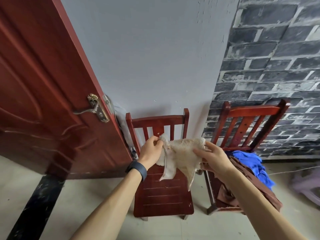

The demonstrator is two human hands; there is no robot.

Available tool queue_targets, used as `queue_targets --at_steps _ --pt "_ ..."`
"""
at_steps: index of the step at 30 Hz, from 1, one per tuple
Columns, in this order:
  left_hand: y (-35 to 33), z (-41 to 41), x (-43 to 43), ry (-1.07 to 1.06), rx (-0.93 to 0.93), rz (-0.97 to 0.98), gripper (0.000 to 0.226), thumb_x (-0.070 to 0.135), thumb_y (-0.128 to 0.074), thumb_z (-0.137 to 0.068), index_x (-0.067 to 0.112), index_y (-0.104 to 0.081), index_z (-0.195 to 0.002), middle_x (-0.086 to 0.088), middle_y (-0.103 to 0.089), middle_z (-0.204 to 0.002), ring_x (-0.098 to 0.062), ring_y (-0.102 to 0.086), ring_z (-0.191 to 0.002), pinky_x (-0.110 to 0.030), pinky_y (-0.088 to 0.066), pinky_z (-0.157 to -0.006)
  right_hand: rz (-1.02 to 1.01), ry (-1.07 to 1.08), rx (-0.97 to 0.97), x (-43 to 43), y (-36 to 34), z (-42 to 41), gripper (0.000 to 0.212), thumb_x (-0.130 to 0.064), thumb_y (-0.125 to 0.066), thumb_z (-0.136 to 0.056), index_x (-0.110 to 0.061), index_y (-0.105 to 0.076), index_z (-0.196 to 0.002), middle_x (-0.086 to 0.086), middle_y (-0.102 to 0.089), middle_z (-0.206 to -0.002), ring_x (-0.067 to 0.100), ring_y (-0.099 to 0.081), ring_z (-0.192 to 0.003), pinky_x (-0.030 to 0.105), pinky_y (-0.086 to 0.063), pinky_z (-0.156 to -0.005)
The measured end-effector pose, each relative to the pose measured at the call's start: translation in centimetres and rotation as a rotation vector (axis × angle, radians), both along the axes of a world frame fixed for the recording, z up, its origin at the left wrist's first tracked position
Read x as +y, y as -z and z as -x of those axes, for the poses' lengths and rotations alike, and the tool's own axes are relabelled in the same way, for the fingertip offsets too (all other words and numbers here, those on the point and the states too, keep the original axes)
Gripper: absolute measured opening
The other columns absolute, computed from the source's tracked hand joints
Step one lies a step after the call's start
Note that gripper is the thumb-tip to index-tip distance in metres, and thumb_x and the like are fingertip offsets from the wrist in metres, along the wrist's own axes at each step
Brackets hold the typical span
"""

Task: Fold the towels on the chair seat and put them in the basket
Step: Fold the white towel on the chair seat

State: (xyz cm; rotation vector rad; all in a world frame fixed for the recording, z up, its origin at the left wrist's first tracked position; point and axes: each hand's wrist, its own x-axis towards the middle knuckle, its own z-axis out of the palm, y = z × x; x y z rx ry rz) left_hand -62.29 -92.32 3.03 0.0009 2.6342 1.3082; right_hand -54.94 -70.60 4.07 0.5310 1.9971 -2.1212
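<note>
- Grey wall (pixel 147 58) fills the middle of the head view, with brick-pattern wallpaper (pixel 277 66) to its right and a red-brown door (pixel 43 84) with a brass handle (pixel 94 108) to its left.
- Two red wooden chairs stand side by side on the pale floor (pixel 86 196): the left chair (pixel 162 193) and the right chair (pixel 251 115).
- A cream towel (pixel 183 153) hangs in the air above the left chair's slatted seat, stretched between both hands, its lower corners dangling.
- The left hand (pixel 150 151), with a dark wristband (pixel 137 168), pinches the towel's upper left corner.
- The right hand (pixel 214 156) grips the upper right edge, thumb in front.
- The hands are apart.
- A blue towel (pixel 249 160) and a brown towel (pixel 251 175) lie heaped on the right chair's seat.
</note>
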Motion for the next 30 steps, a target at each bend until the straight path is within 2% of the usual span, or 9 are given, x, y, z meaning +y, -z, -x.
queue_targets --at_steps 4,7,9,12,16,20,23,27,30 --pt "0.6 0.0 0.2 0.197 -0.22 -0.094 0.032 0.016 -0.043 -0.101 0.025 -0.058 -0.127 0.006 -0.06 -0.117 -0.013 -0.056 -0.108 -0.029 -0.046 -0.095 -0.035 0.003 0.089 0.1 -0.8 0.2 0.019 -0.025 -0.073 -0.09 -0.025 -0.07 -0.109 0.012 -0.075 -0.091 0.021 -0.067 -0.068 0.034 -0.051 -0.06" --pt "1.2 0.0 0.8 0.198 -0.322 -0.23 0.031 0.021 -0.045 -0.097 0.033 -0.064 -0.118 0.006 -0.06 -0.131 -0.017 -0.052 -0.125 -0.041 -0.039 -0.112 -0.019 -0.033 0.101 -0.2 -1.8 0.4 0.026 -0.026 -0.07 -0.093 -0.027 -0.065 -0.119 0.006 -0.077 -0.095 0.018 -0.074 -0.081 0.031 -0.053 -0.07" --pt "1.0 -0.4 1.2 0.218 -0.36 -0.274 0.031 0.036 -0.044 -0.101 0.031 -0.06 -0.128 0.014 -0.053 -0.135 -0.011 -0.046 -0.13 -0.035 -0.03 -0.115 0.031 -0.041 0.073 -0.2 -1.9 0.5 0.036 -0.028 -0.068 -0.094 -0.033 -0.057 -0.128 0.004 -0.077 -0.1 0.018 -0.074 -0.093 0.037 -0.054 -0.082" --pt "1.3 -0.5 1.7 0.311 -0.35 -0.137 0.051 0.069 -0.047 -0.089 0.032 -0.062 -0.121 0.016 -0.059 -0.123 -0.008 -0.054 -0.118 -0.032 -0.039 -0.107 0.151 -0.078 0.061 -0.3 -2.1 0.4 0.036 -0.026 -0.066 -0.095 -0.038 -0.053 -0.126 0.007 -0.076 -0.102 0.022 -0.072 -0.101 0.049 -0.055 -0.091" --pt "1.8 -0.4 1.5 0.286 -0.184 0.028 0.04 0.061 -0.053 -0.091 0.031 -0.069 -0.111 0.007 -0.071 -0.108 -0.009 -0.064 -0.099 -0.036 -0.05 -0.096 0.265 -0.171 0.077 0.7 -2.2 -0.2 0.046 -0.007 -0.068 -0.091 -0.034 -0.053 -0.125 0.007 -0.071 -0.087 0.022 -0.069 -0.089 0.041 -0.054 -0.087" --pt "1.2 -0.4 -0.2 0.072 -0.033 0.081 0.035 0.043 -0.052 -0.098 0.023 -0.069 -0.121 0.004 -0.071 -0.114 -0.012 -0.063 -0.103 -0.024 -0.045 -0.087 -0.013 -0.087 -0.002 3.2 -0.6 -0.1 0.038 -0.011 -0.076 -0.086 -0.007 -0.06 -0.12 0.006 -0.077 -0.097 0.017 -0.073 -0.091 0.027 -0.054 -0.077" --pt "1.1 0.2 -2.2 -0.099 -0.049 0.064 0.035 0.04 -0.049 -0.1 0.019 -0.071 -0.117 0.003 -0.071 -0.107 -0.016 -0.062 -0.097 -0.024 -0.042 -0.081 -0.362 0.126 -0.024 5.3 0.9 0.4 0.033 -0.025 -0.083 -0.08 -0.016 -0.068 -0.108 -0.002 -0.077 -0.093 0.014 -0.073 -0.086 0.032 -0.056 -0.08" --pt "2.6 2.0 -5.3 -0.265 -0.131 -0.151 0.037 0.056 -0.051 -0.084 0.024 -0.067 -0.081 -0.015 -0.072 -0.096 -0.032 -0.068 -0.091 -0.05 -0.054 -0.089 -0.47 0.33 -0.027 6.7 1.1 0.7 0.03 -0.033 -0.079 -0.084 -0.023 -0.062 -0.108 -0.004 -0.072 -0.091 0.014 -0.07 -0.083 0.04 -0.059 -0.078" --pt "5.1 3.7 -7.0 -0.273 -0.155 -0.209 0.045 0.069 -0.048 -0.068 0.027 -0.063 -0.074 -0.017 -0.071 -0.099 -0.035 -0.068 -0.095 -0.057 -0.054 -0.088 -0.442 0.338 0.009 6.7 1.8 1.3 0.024 -0.031 -0.074 -0.089 -0.021 -0.065 -0.109 -0.003 -0.07 -0.09 0.01 -0.066 -0.078 0.031 -0.054 -0.068"
